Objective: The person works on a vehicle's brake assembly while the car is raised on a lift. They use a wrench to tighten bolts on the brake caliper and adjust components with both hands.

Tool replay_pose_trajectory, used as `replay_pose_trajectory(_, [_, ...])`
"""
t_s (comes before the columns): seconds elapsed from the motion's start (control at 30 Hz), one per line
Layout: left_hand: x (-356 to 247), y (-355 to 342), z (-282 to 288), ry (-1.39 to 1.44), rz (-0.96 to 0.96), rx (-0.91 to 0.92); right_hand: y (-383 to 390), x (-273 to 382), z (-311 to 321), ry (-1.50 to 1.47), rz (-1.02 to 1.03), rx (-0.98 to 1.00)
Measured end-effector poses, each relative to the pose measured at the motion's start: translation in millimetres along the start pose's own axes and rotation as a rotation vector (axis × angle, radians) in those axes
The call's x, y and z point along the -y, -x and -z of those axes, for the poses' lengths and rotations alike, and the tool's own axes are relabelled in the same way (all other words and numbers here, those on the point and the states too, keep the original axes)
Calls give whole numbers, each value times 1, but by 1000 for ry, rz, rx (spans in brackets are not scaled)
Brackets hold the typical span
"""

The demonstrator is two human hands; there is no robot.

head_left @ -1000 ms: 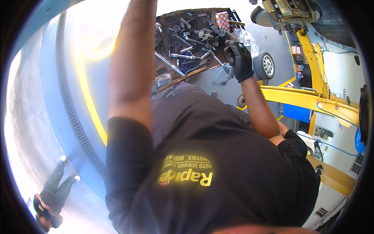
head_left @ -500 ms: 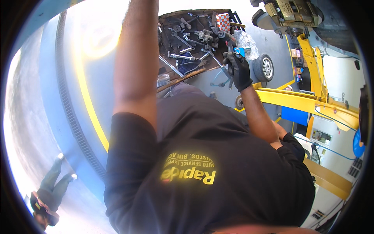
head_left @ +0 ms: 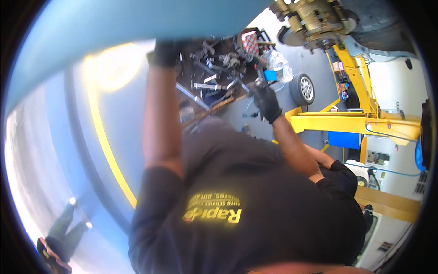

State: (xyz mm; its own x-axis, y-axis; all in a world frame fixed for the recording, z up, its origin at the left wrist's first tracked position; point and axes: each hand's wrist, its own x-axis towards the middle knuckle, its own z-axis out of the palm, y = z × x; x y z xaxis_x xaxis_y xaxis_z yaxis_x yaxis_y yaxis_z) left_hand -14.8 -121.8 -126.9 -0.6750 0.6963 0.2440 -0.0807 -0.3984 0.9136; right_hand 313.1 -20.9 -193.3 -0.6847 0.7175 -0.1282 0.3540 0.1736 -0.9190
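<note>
My left hand (head_left: 165, 54), in a black glove, is raised at the lower edge of a smooth blue-grey panel (head_left: 137, 20) that looks like car bodywork. Motion smears its fingers, and the panel's edge hides part of them. In front of the tool bench, my right hand (head_left: 265, 99), also black-gloved, is closed around a long metal tool (head_left: 259, 72) with a dark and reddish upper part; its exact kind is unclear. A thin teal hose (head_left: 248, 108) hangs close to this hand.
Wrenches and metal parts (head_left: 212, 68) cover the bench beyond my hands. A wheel (head_left: 302, 89) stands on the floor at right, near a yellow lift arm (head_left: 328, 122). A brake assembly (head_left: 317, 23) hangs above. Another person (head_left: 64, 237) is at lower left.
My left hand has come into view at the top as the blue-grey panel fills more of the picture. My right hand appears slightly lower and further left, still gripping the tool.
</note>
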Motion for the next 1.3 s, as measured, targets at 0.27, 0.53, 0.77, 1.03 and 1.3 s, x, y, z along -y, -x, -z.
replay_pose_trajectory(0.27, [-57,129,-67,-336,-595,-189,7,-2,11,-245,-272,-39])
replay_pose_trajectory(0.53, [-153,91,-106,-723,-911,-148,18,33,28,124,199,-69])
replay_pose_trajectory(0.77, [-188,71,-119,-745,-1009,107,24,31,56,2,270,-211])
replay_pose_trajectory(1.03, [-200,51,-145,-412,-872,80,39,-11,66,-315,-120,-251])
replay_pose_trajectory(1.3, [-194,-25,-185,-187,-975,-172,18,-10,63,-378,-80,-273])
